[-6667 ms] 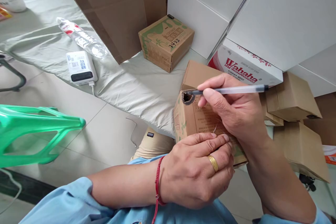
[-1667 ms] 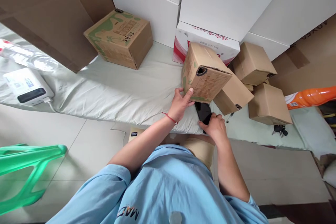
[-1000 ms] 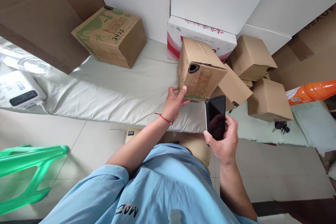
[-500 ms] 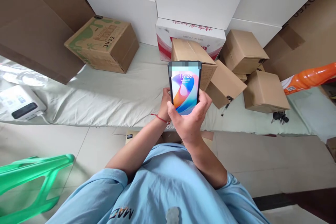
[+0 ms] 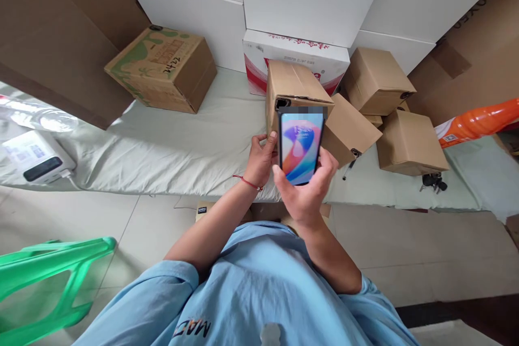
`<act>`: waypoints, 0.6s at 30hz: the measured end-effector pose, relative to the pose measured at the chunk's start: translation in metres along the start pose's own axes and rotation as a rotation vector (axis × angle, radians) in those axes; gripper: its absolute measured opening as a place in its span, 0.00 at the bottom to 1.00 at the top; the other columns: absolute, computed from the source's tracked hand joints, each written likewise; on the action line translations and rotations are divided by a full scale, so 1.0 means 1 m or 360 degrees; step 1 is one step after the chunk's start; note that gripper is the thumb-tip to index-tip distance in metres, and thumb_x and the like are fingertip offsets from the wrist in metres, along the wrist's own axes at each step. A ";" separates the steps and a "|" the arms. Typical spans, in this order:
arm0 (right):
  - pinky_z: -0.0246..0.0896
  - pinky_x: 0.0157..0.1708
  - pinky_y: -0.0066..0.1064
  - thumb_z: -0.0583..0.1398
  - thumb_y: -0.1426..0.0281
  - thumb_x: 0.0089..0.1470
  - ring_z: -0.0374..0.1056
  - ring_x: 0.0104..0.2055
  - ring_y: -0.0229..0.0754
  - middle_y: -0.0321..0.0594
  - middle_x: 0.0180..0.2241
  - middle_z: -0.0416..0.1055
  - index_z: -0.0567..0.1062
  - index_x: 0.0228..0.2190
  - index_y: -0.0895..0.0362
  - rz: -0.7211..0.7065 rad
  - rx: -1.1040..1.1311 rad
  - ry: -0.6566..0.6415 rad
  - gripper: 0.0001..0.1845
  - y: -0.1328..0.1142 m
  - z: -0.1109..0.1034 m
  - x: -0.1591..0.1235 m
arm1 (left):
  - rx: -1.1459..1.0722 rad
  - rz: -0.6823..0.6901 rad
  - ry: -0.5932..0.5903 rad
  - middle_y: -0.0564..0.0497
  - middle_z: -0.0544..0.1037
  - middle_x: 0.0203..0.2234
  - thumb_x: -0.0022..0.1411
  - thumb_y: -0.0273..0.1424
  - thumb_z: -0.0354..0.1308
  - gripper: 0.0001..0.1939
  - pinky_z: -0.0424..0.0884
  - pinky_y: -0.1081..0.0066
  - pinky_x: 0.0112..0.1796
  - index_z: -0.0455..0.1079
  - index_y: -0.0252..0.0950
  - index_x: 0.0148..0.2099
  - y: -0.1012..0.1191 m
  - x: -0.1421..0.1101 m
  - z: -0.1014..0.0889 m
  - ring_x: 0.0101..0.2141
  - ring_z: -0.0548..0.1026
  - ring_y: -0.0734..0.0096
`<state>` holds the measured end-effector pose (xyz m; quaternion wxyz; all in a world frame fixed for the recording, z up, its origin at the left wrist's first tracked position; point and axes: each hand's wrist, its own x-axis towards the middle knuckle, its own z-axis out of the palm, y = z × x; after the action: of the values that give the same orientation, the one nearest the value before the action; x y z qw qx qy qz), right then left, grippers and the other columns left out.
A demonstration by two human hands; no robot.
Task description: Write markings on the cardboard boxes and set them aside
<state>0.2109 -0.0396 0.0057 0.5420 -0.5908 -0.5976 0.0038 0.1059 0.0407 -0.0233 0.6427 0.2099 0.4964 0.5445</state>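
My right hand (image 5: 308, 189) grips a smartphone (image 5: 300, 148) upright, thumb along its left edge and fingers round its right. Its lit screen shows a colourful swirl wallpaper. Just left of the phone is my left hand (image 5: 260, 162), with a red cord bracelet (image 5: 248, 183) at the wrist. Its fingers are curled, with the thumb close against them; what they hold, if anything, is hidden. Behind the phone, a small brown cardboard box (image 5: 298, 81) stands with a dark patch on its front corner.
A green-printed carton (image 5: 162, 70) and a white power bank (image 5: 38, 157) with a cable are on the left. To the right are several brown boxes (image 5: 411, 140), keys (image 5: 433, 181), a pen (image 5: 349, 168) and an orange bottle (image 5: 478, 121). A green stool (image 5: 68, 265) stands lower left.
My right hand has moved the phone right and slightly down. My left hand, partly behind the phone before, now shows beside it. The screen looks blurred now.
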 end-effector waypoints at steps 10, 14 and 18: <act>0.73 0.50 0.55 0.69 0.50 0.51 0.71 0.57 0.65 0.60 0.57 0.66 0.65 0.62 0.58 0.0660 -0.0658 -0.0426 0.45 0.112 -0.067 -0.055 | 0.0012 0.0119 0.0042 0.52 0.78 0.42 0.67 0.51 0.71 0.26 0.84 0.66 0.43 0.61 0.42 0.48 -0.001 0.021 -0.026 0.32 0.80 0.75; 0.74 0.44 0.48 0.69 0.53 0.51 0.74 0.54 0.63 0.59 0.60 0.66 0.66 0.62 0.59 0.0805 -0.0920 -0.0832 0.43 0.111 -0.066 -0.047 | 0.0041 0.0121 0.0046 0.52 0.78 0.40 0.66 0.53 0.71 0.28 0.83 0.67 0.41 0.60 0.43 0.48 -0.001 0.024 -0.032 0.31 0.79 0.74; 0.73 0.50 0.49 0.69 0.55 0.54 0.73 0.56 0.62 0.60 0.59 0.68 0.66 0.65 0.62 0.0762 -0.1021 -0.1034 0.44 0.109 -0.058 -0.031 | 0.0067 0.0097 0.0053 0.50 0.79 0.42 0.62 0.57 0.72 0.31 0.81 0.66 0.40 0.60 0.43 0.49 0.000 0.025 -0.037 0.34 0.81 0.70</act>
<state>0.3161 -0.0654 -0.0605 0.1037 -0.8160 -0.5542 0.1276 0.0718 0.0534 -0.0486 0.6129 0.2294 0.5117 0.5566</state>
